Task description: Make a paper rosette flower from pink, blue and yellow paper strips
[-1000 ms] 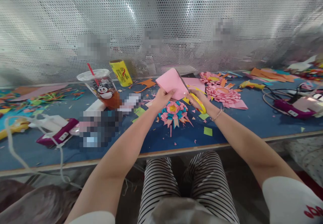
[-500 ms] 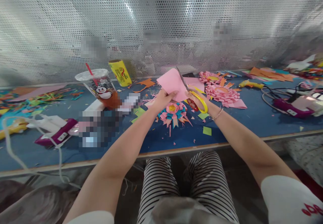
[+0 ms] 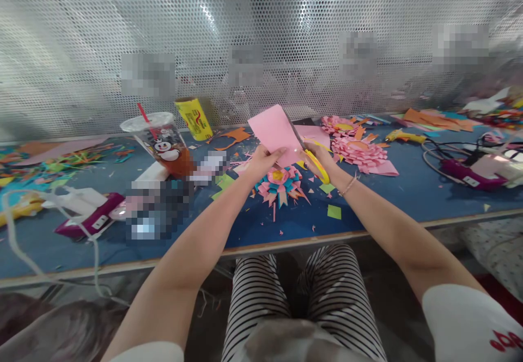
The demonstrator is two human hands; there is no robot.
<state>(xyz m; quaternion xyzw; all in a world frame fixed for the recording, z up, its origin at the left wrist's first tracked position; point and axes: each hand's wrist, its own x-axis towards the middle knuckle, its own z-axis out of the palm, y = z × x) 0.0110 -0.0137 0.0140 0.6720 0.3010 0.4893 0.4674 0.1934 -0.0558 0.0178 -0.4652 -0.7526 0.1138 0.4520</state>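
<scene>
Pinched in my left hand (image 3: 265, 161) is a sheet of pink paper (image 3: 274, 130), raised above the table. My right hand (image 3: 322, 159) grips scissors (image 3: 317, 167) with yellow handles. Their dark blades lie along the paper's right edge, pointing up and away. Just below the paper sits a pink and blue paper flower (image 3: 281, 185) with a yellow centre, partly covered by it. Beyond my right hand lie a pink paper rosette (image 3: 359, 152) and another pink flower (image 3: 339, 125).
A plastic drink cup (image 3: 165, 144) with a red straw and a yellow cardboard tube (image 3: 194, 118) stand left. Power strips (image 3: 92, 215) with cords lie toward both sides. A yellow glue gun (image 3: 406, 136) rests right. Paper scraps litter the blue table (image 3: 368, 209); perforated metal panelling (image 3: 286, 35) stands behind.
The pink paper has shifted slightly left and up. The scissors' handles have come closer together and turned more edge-on, with the blades still along the paper's right side.
</scene>
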